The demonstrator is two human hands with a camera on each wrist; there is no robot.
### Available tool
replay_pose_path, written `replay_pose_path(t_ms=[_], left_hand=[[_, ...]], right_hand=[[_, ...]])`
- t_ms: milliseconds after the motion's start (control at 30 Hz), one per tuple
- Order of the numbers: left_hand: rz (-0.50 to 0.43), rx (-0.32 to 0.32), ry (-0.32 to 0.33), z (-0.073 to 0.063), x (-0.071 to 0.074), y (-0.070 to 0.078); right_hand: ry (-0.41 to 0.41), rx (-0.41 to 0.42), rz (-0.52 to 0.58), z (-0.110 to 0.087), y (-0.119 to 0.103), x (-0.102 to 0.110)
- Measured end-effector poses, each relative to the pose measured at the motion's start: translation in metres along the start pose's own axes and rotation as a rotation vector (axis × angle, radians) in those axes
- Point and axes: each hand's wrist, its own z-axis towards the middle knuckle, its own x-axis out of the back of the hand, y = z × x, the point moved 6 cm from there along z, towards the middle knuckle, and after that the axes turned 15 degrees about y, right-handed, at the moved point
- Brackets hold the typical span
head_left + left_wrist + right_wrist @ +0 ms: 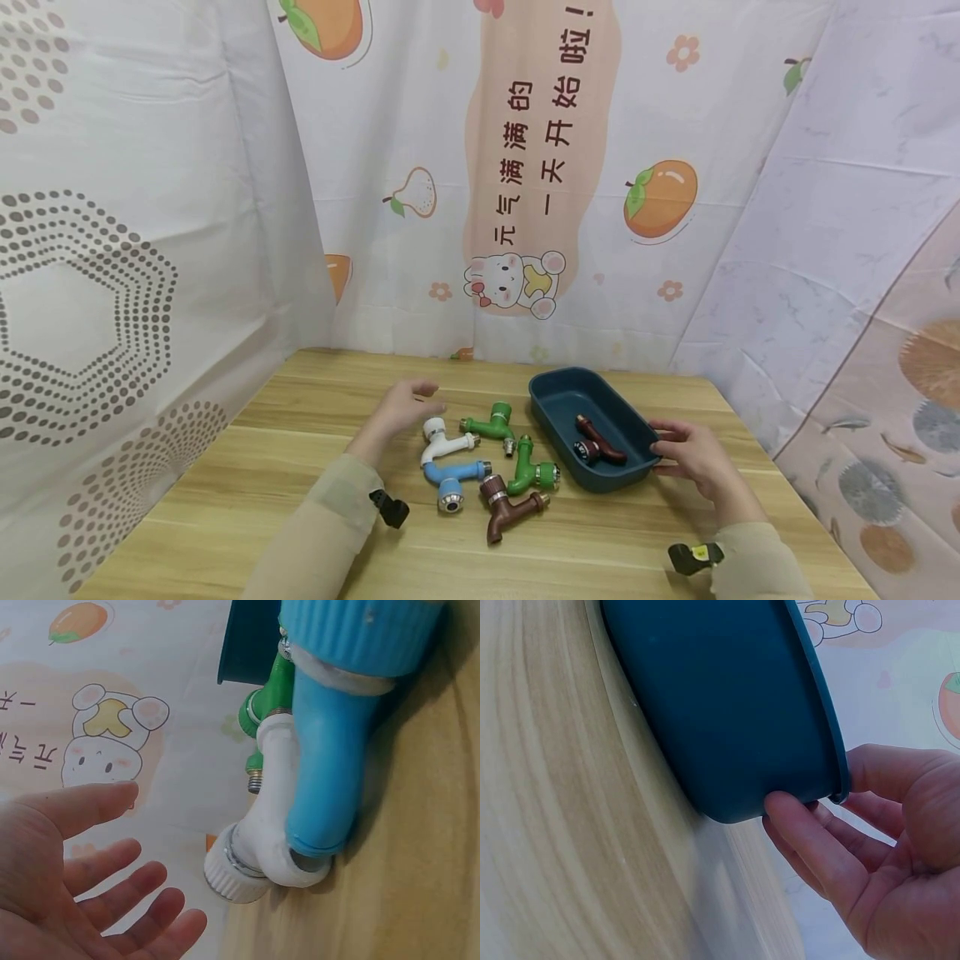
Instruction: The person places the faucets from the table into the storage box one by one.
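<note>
My left hand [401, 410] hovers with fingers spread beside the white tap [444, 444], holding nothing. In the left wrist view, that tap stands just past the fingertips, partly behind the light-blue tap [330, 757]. My right hand [693, 457] grips the near right corner of a dark teal plastic basin [615, 481], its digits on the rim and outer wall. Inside the basin lies a dark brown tap [600, 446] with a brass thread. Two green taps [491, 427] and another brown tap [510, 508] lie on the table between the hands.
The wooden table [247, 500] runs back to printed curtains [405, 275] hanging behind and at both sides. A small black camera [390, 508] is strapped on the left wrist, and another black camera [693, 558] on the right.
</note>
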Motion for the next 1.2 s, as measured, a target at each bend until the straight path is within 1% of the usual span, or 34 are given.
replay_pose_path(t_ms=[100,267,400,500,633,800,933,1200], left_hand=[[0.008,0.019,0.005,-0.001,-0.002,-0.003],[0.016,0.023,0.006,-0.002,-0.006,-0.007],[0.022,0.038,0.001,-0.002,-0.008,-0.013],[0.004,0.065,-0.012,-0.002,-0.010,-0.018],[-0.013,0.077,-0.019,-0.003,-0.013,-0.023],[0.008,0.067,-0.006,-0.004,-0.016,-0.025],[0.026,0.062,-0.015,-0.006,-0.016,-0.024],[0.024,0.055,-0.028,-0.007,-0.019,-0.026]], right_hand=[[-0.002,0.003,-0.003,0.000,0.000,0.000],[-0.003,0.007,-0.003,0.000,0.000,0.000],[-0.005,0.006,0.001,0.000,0.000,-0.001],[-0.004,0.003,0.003,0.000,0.000,-0.001],[-0.005,0.004,0.002,0.000,-0.001,0.000],[-0.005,0.000,0.006,0.000,-0.001,0.000],[-0.003,0.000,0.010,0.001,0.000,0.000],[0.003,0.004,0.013,0.000,-0.001,0.000]])
